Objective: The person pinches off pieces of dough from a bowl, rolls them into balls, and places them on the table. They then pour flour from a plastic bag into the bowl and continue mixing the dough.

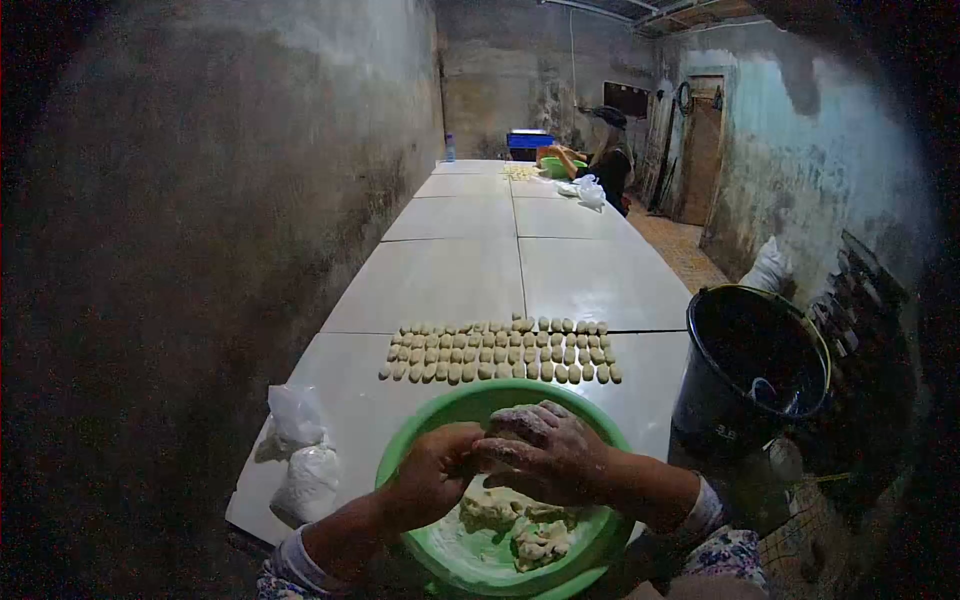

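Note:
Above a green basin (497, 387), my left hand (437, 473) and my right hand (553, 453) come together, touching at the fingers. The left fingers are closed in a pinch, and the right hand curls over them from the right, its back dusted white. Whatever lies between the fingers is hidden. Loose lumps of pale dough (540, 545) rest in the basin under my hands. Just beyond the rim, several rows of small oval dough pieces (500, 356) lie on the white tabletop (450, 285).
A tied plastic bag of white powder (308, 482) sits left of the basin. To the right stands a tall black bucket (705, 385). At the far end a person (610, 155) works at another green basin (563, 168), near a blue crate (530, 141). A wall (300, 170) runs along the left.

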Action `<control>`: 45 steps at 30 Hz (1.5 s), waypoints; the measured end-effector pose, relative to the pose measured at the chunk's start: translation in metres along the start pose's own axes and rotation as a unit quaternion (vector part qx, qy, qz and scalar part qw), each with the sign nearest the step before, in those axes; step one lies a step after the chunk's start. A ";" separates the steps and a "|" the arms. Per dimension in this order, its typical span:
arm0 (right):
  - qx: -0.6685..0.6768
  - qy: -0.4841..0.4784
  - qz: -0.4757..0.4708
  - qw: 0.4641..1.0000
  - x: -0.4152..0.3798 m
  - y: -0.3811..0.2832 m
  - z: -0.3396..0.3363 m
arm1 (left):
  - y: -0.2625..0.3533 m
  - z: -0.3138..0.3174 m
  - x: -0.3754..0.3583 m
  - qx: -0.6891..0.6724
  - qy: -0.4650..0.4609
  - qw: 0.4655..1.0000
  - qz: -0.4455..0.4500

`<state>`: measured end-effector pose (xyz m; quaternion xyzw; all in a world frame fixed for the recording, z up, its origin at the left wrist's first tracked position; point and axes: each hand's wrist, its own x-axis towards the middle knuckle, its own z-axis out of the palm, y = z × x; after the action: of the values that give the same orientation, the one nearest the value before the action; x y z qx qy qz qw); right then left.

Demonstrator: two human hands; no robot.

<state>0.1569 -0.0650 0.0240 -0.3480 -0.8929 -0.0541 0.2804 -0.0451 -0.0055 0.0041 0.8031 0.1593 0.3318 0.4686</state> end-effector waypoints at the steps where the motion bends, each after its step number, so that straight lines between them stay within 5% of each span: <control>1: -0.005 0.013 -0.002 1.000 0.000 -0.001 0.000 | 0.006 -0.002 0.000 0.036 -0.010 0.999 0.002; 6: -0.019 0.030 -0.021 0.999 -0.004 0.004 -0.001 | 0.009 -0.002 -0.002 0.041 0.013 0.998 0.048; 8: -0.044 0.048 -0.030 0.997 -0.005 0.003 -0.004 | 0.000 -0.008 -0.001 -0.127 -0.051 0.990 -0.026; 11: -0.056 0.059 -0.024 0.996 -0.005 0.002 -0.006 | 0.000 -0.008 0.001 -0.098 -0.092 0.991 -0.015; 15: -0.067 0.066 -0.043 0.995 -0.005 0.004 -0.005 | 0.003 0.002 -0.001 -0.112 -0.034 0.993 0.002; 19: 0.013 0.071 0.004 0.997 0.003 -0.003 -0.007 | 0.000 -0.005 -0.002 0.010 -0.040 0.998 -0.048; 21: 0.061 0.083 0.018 0.995 0.004 -0.001 -0.007 | 0.002 -0.001 -0.003 -0.061 -0.004 0.996 -0.058; 24: 0.069 0.061 -0.001 0.996 0.002 0.006 -0.005 | -0.001 -0.004 -0.002 0.004 -0.045 0.998 -0.036; 27: 0.067 0.055 -0.004 0.996 0.001 0.005 -0.006 | 0.002 -0.007 0.000 -0.097 -0.089 0.986 -0.103; 32: -0.048 0.005 -0.008 0.999 -0.008 0.006 -0.002 | -0.007 -0.003 0.003 -0.075 -0.087 0.993 -0.036; 35: -0.074 0.018 -0.009 0.997 -0.009 0.009 -0.003 | -0.005 0.001 0.004 -0.181 -0.025 0.981 -0.061; 41: 0.003 0.052 0.005 0.999 0.000 0.002 0.001 | 0.002 -0.003 0.002 -0.032 -0.030 0.995 -0.088; 45: 0.036 -0.015 0.033 0.999 -0.002 0.007 -0.001 | 0.004 -0.001 0.001 0.035 -0.024 0.999 -0.031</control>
<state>0.1632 -0.0607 0.0232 -0.3674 -0.8867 -0.0077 0.2806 -0.0454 -0.0061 0.0079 0.8215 0.1841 0.2921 0.4537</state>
